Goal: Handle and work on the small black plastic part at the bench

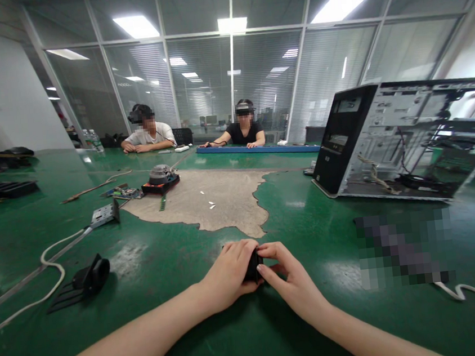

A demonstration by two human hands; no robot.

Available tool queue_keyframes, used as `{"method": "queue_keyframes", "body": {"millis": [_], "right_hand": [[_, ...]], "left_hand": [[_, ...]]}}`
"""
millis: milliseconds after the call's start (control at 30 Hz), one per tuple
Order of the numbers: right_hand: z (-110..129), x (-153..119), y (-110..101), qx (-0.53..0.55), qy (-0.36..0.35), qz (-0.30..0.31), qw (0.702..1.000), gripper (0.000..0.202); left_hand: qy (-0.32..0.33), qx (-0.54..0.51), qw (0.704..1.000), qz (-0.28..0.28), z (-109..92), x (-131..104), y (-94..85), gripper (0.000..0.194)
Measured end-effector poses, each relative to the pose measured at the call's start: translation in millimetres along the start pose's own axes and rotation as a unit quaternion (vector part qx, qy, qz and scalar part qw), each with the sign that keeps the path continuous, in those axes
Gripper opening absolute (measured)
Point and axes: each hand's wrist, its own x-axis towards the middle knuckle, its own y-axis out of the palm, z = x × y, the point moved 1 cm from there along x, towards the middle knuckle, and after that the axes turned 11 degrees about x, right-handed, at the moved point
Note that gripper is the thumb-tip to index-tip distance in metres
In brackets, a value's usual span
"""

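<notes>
A small black object (252,268) sits between my two hands, low over the green table; most of it is covered, so I cannot make out its kind. My left hand (232,272) wraps round it from the left, fingers curled over its top. From the right, the thumb and forefinger of my right hand (288,274) pinch its side. Ahead of my hands lies a bare tan patch (231,195) of tabletop with small white scraps on it. Off to the left rests a black part (91,278) with a round end and several thin prongs.
An opened computer case (344,144) stands at the right. Near it lies a dark, blurred-out strip (401,248) with a white cord. Leftward are a metal drive bracket (104,213), a circuit board (127,193) and a fan-like cooler (161,177). Two people sit across the table (185,325).
</notes>
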Motion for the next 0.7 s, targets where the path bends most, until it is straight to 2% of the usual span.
{"method": "queue_keyframes", "body": {"millis": [267, 400, 567, 700], "right_hand": [[-4.6, 3.2, 0.8, 0.086, 0.094, 0.017, 0.992, 0.02], [-3.3, 3.1, -0.3, 0.082, 0.082, 0.018, 0.993, 0.014], [0.2, 0.5, -0.8, 0.015, 0.012, -0.009, 1.0, 0.012], [0.2, 1.0, -0.2, 0.014, 0.028, -0.008, 0.999, 0.015]], "left_hand": [[-0.002, 0.011, 1.0, 0.006, 1.0, -0.1, 2.1, 0.06], [-0.002, 0.015, 1.0, 0.001, 1.3, -0.6, 3.3, 0.059], [0.0, 0.006, 1.0, -0.001, 0.9, -0.4, 3.3, 0.059], [-0.003, 0.003, 1.0, -0.002, 0.5, -0.2, 1.6, 0.058]]}}
